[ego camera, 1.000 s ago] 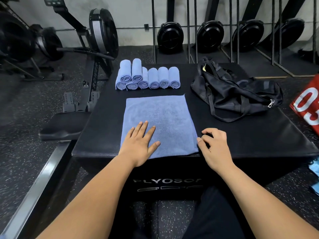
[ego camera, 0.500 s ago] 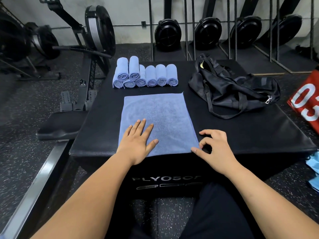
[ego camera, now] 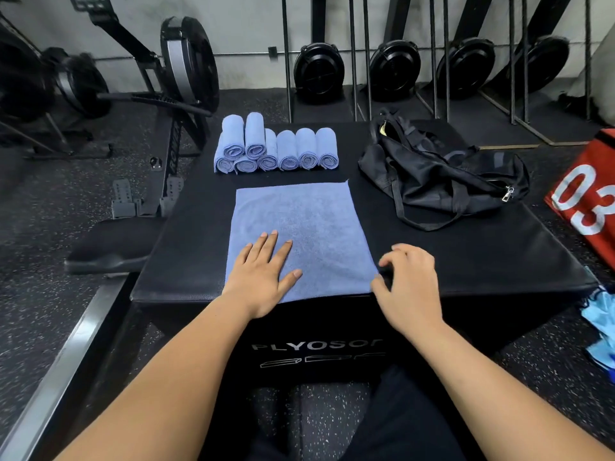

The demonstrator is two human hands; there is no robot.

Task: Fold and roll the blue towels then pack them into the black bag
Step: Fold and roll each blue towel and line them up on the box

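Item one, nearest to us: two bare forearms reaching forward over dark trousers (ego camera: 399, 414) to a black plyo box (ego camera: 466, 261), whose front face bears pale lettering. Item two: the left hand (ego camera: 263, 277), fingers straight and slightly spread, lies palm down on the near left part of the flat blue towel (ego camera: 299, 217). Item three: the right hand (ego camera: 411, 287), well apart from the left, sits at that towel's near right corner with its fingers curled; the hand is blurred, and we cannot tell whether it pinches the edge or only touches it. The towel itself lies spread and unfolded in the middle of the box top, its near edge at the box's front rim. Item four, beyond it: eight rolled blue towels (ego camera: 288, 151), six side by side and two stacked on the left ones, ends toward us. Item five, to their right on the same top: the black bag (ego camera: 442, 174), slumped, straps loose, zip pull showing. Item six, on the floor at right: a red box (ego camera: 585, 201) marked 03 and some light blue cloth (ego camera: 599, 324). Item seven, farthest: a rowing machine (ego camera: 186, 68) at left and upright rowers (ego camera: 319, 71) along the wall.
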